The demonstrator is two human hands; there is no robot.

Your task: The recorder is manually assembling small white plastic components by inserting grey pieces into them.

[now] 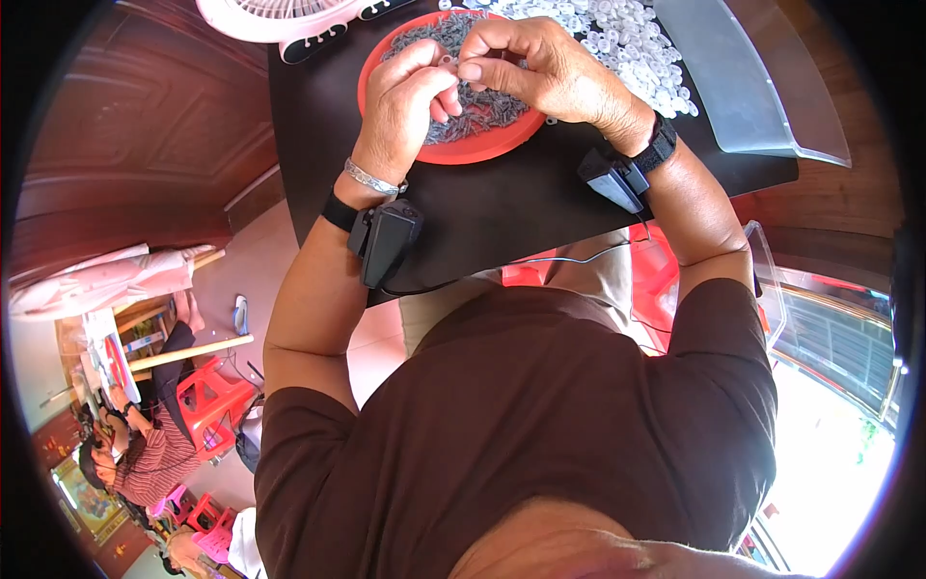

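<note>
Both hands meet above a round red tray (482,148) heaped with small grey screw-like pieces (477,118). My left hand (405,92) is closed in a pinch around a small whitish plastic piece (447,60) that shows at its fingertips. My right hand (545,72) comes in from the right, thumb and forefinger pressed together right beside that piece. Whatever sits between the right fingertips is too small to make out. A pile of small white round plastic pieces (641,63) spreads over the table just past my right hand.
The dark table (521,207) carries a pink fan (289,19) at the far left and a clear plastic tray (723,77) at the right. Thin cables (569,259) run along the near edge. A red stool (217,400) and a seated person (154,463) are off to the left.
</note>
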